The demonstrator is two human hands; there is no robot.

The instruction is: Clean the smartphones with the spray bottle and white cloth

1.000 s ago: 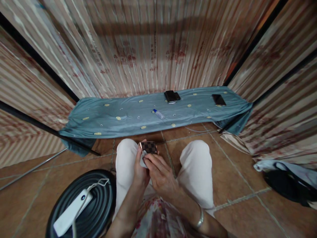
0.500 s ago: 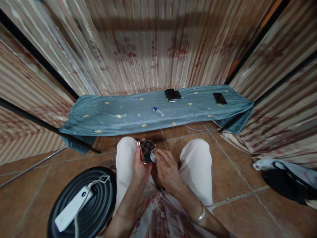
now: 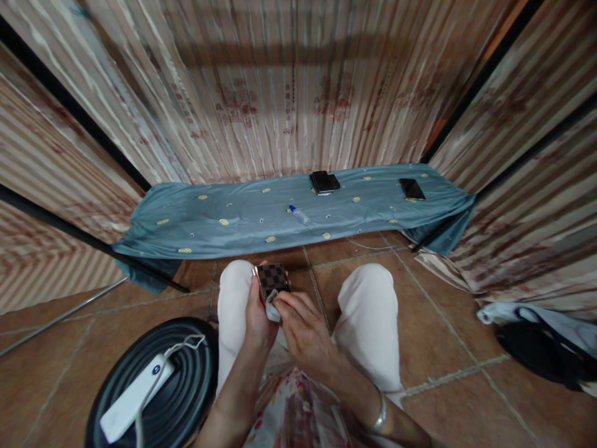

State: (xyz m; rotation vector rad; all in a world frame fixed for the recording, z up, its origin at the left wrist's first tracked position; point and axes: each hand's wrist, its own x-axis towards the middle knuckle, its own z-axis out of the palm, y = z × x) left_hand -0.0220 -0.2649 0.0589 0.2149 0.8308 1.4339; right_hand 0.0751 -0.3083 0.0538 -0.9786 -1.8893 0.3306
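Observation:
Between my knees, my left hand grips a small flat phone with a brown checkered face and a shiny rose-gold edge. My right hand pinches a pale grey cloth and presses it against the lower part of that face. The cloth and fingers hide the phone's near end. Beyond my knees, a clear bottle with a blue cap lies on the blue patterned cloth cover.
Dark flat devices lie stacked at the bench's back, and another dark device rests to the right. At lower left, a white power bank with a cable sits on a black ribbed stool. Black poles and striped curtains surround the bench.
My right hand has moved the cloth left and down across the phone, toward its lower left corner. The phone has shifted slightly left in my left hand.

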